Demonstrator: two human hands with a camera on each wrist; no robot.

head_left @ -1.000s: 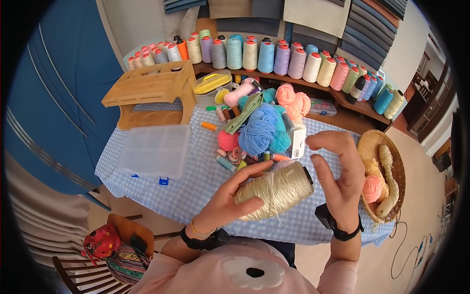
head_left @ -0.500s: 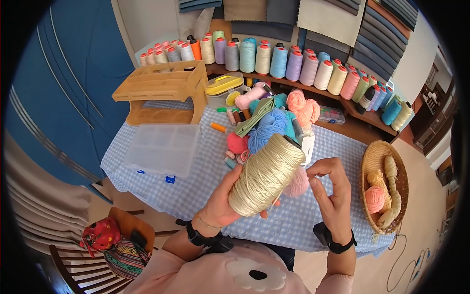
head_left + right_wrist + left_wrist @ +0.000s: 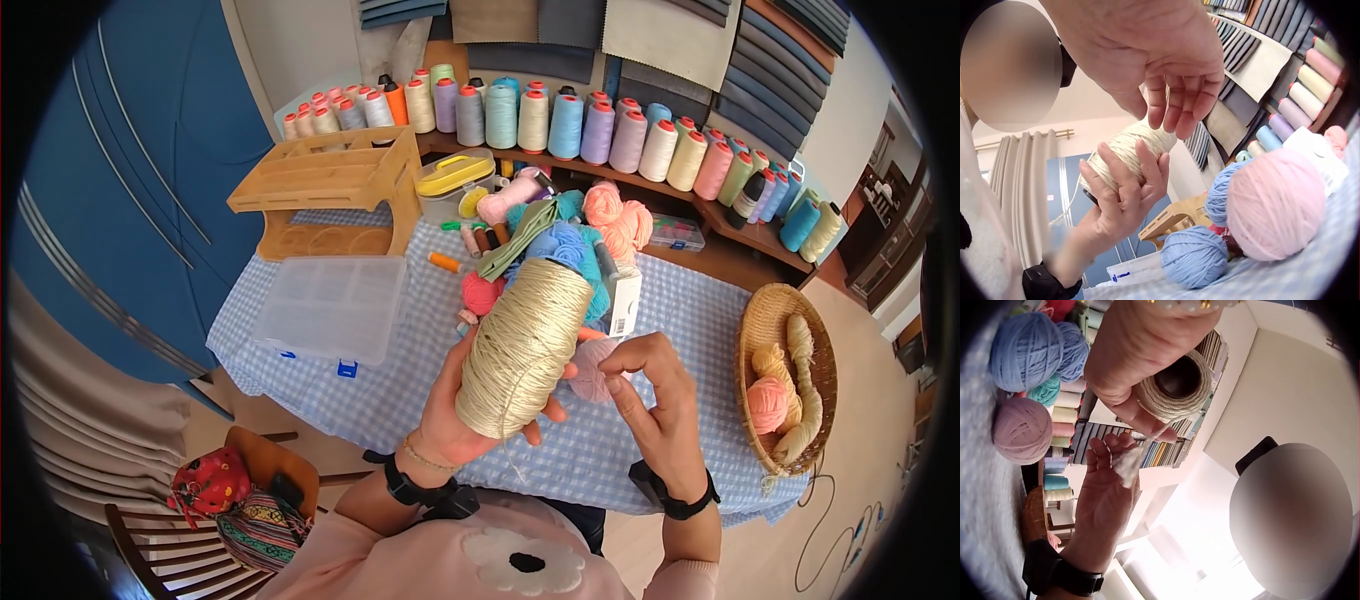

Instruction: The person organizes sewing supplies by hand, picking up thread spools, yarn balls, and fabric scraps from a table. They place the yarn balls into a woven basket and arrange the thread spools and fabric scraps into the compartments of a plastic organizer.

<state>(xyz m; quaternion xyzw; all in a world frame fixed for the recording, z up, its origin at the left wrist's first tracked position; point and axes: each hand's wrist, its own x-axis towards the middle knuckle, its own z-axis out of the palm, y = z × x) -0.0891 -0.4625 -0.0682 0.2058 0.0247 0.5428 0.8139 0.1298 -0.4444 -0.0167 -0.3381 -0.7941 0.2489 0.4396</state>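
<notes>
My left hand [image 3: 442,425] grips a large cone of cream cord [image 3: 525,350], tilted upright over the table, with fingers wrapped round its far side. A loose cord end [image 3: 1127,467] hangs from its base and looks frayed in the left wrist view. To the right of the cone, my right hand [image 3: 660,420] is raised with loosely bent fingers; the right wrist view shows nothing in them. Between the hands, a pale pink yarn ball [image 3: 595,370] lies on the table. Blue yarn balls [image 3: 1194,256] sit behind the cone, partly hidden by it in the head view.
A blue checked cloth [image 3: 690,330] covers the table. On it stand a wooden rack [image 3: 320,180], a clear plastic case [image 3: 330,310], a yellow-lidded box [image 3: 455,180] and a wicker basket [image 3: 745,360] with yarn. Thread cones [image 3: 565,125] line the shelf behind.
The left hand has turned the cone from lying nearly sideways to more upright and moved it slightly left. The right hand has come lower, its fingers more bent.
</notes>
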